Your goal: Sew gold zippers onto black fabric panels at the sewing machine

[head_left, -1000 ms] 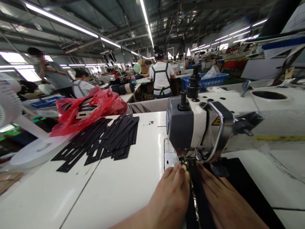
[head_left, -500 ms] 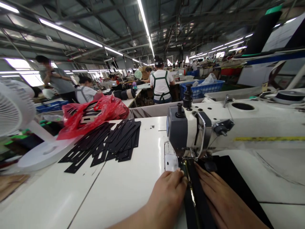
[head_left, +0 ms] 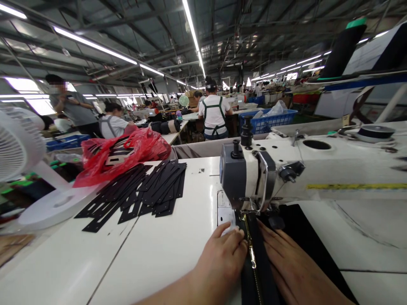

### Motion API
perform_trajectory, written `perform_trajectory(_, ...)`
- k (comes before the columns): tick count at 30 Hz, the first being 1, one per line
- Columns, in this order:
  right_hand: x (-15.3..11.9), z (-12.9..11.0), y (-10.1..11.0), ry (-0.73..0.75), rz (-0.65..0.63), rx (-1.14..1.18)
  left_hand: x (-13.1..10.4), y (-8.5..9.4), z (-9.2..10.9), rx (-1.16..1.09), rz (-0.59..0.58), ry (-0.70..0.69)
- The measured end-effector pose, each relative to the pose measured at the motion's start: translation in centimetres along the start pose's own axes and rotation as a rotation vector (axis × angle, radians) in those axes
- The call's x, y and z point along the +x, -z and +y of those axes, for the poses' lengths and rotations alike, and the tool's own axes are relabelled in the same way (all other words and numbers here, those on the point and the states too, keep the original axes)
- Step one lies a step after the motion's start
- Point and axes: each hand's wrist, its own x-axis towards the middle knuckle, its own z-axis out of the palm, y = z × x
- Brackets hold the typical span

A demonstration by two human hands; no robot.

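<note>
A strip of black fabric (head_left: 265, 271) with a gold-toothed zipper (head_left: 249, 237) runs lengthwise under the head of a white and grey sewing machine (head_left: 233, 173). A metal zipper slider (head_left: 253, 259) shows partway along the teeth. At the strip's left edge, my left hand (head_left: 224, 254) has its fingers bent onto the fabric, with the index finger raised apart; whether it pinches the edge is hidden. My right hand (head_left: 295, 262) lies flat along the right side, fingers stretched toward the presser foot. Beneath and beyond it spreads a larger black panel (head_left: 318, 245).
Left of the machine lies a pile of black slotted strips (head_left: 165, 186), beside a red plastic bag (head_left: 149, 146). A white fan (head_left: 47, 173) stands at the far left. Behind the table are a blue crate (head_left: 270, 120) and several people at work.
My left index finger has lifted and straightened away from the other fingers. My right hand stays flat on the fabric. The whole view has shifted slightly.
</note>
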Motion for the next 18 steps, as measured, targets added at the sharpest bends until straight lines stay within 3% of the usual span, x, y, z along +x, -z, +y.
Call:
perform_trajectory(7,1.3,0.8,-0.2,0.0,-0.041,0.036,0.8,-0.2,-0.9,-0.071,-0.079,0.037)
perform_trajectory(13,1.6,1.7,-0.8,-0.04,-0.113,0.084,1.4,-1.0,-1.6,-0.158,-0.071,0.091)
perform_trajectory(18,1.5,1.8,-0.5,-0.102,-0.08,0.151,1.6,-1.0,-2.0,-0.17,-0.071,0.106)
